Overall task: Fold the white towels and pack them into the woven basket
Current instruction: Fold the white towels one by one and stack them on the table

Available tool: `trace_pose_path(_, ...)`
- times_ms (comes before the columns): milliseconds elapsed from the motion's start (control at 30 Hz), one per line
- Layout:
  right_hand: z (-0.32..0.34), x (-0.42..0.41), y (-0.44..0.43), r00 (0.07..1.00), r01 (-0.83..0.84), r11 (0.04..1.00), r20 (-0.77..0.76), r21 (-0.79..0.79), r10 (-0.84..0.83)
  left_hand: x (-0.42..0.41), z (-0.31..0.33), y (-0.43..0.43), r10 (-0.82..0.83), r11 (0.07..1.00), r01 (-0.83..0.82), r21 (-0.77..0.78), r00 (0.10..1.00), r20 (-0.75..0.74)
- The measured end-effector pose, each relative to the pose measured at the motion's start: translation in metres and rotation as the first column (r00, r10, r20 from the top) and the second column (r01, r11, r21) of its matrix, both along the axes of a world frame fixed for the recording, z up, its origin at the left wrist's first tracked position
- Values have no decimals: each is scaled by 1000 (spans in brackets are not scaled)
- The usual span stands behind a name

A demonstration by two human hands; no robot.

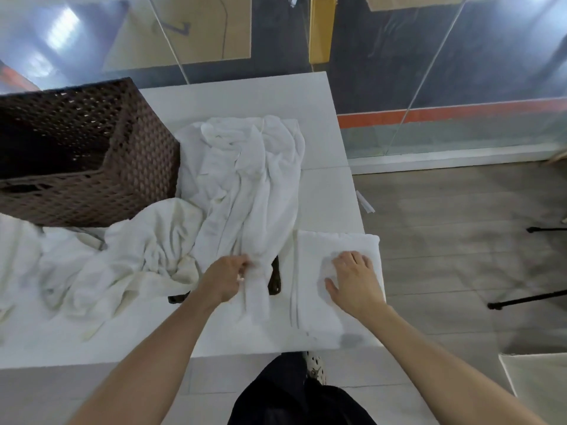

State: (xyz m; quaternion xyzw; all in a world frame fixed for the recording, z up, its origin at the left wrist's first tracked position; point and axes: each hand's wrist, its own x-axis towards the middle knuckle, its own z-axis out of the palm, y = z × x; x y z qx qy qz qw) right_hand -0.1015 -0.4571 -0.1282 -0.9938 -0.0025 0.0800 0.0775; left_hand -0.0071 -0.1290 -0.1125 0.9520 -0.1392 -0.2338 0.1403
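Left grip (227, 280) pinches loose towel (245, 185), right hand (352, 282) flat on folded towel (319, 317).

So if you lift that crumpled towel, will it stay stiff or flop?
Probably floppy: the towel lies in soft creases and bunches where the left hand pinches it. Likely light too, since a pinch gathers it.

Bright, diffuse overhead light; lamps glare as pale streaks in the glass panel (61, 32) at upper left. White towels (245, 179) nearly wash out against the counter (325, 194). Shadows faint. Wide-angle distortion bends the edges; overall slightly soft.
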Motion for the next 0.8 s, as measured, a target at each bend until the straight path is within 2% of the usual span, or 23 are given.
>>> trace_pose_path(67, 16, 3, 25, 991, -128, 981, 61, 147, 121, 11, 20, 5, 187, 969, -190, -156, 982, -31)
trace_pose_path(100, 26, 4, 41, 987, -158, 957, 35, 244, 155, 18, 37, 6, 278, 931, -282, -233, 959, -54)
trace_pose_path(200, 50, 13, 91, 981, -104, 891, -103, 442, 166, 37, 97, 9, 435, 758, -430, -491, 894, -111)
trace_pose_path(267, 55, 27, 118, 981, 11, 859, -171, 513, 89, 46, 130, 11, 459, 619, -450, -644, 872, -169)
trace_pose_path(333, 62, 48, 135, 981, 158, 825, -182, 542, -69, 54, 156, 14, 470, 469, -485, -738, 845, -256)
trace_pose_path(367, 65, 61, 140, 980, 192, 817, -143, 544, -136, 60, 167, 18, 470, 378, -512, -771, 824, -316)
trace_pose_path(433, 77, 88, 147, 983, 154, 834, 7, 530, -185, 76, 186, 31, 474, 242, -543, -804, 789, -391)
trace_pose_path(500, 97, 117, 156, 979, 122, 820, 67, 559, -192, 96, 203, 49, 492, 179, -517, -837, 784, -379)
trace_pose_path(567, 127, 148, 170, 983, 101, 794, 61, 599, -171, 118, 222, 74, 535, 116, -458, -881, 776, -333)
trace_pose_path(700, 203, 217, 216, 986, -15, 780, 139, 625, -93, 163, 280, 146, 629, 29, -249, -968, 758, -176)
trace_pose_path(733, 226, 233, 224, 979, -43, 769, 182, 638, -97, 173, 298, 160, 620, 24, -171, -985, 775, -120)
trace_pose_path(800, 280, 266, 240, 960, -64, 730, 242, 681, -142, 192, 340, 183, 618, 79, -31, -996, 786, 25)
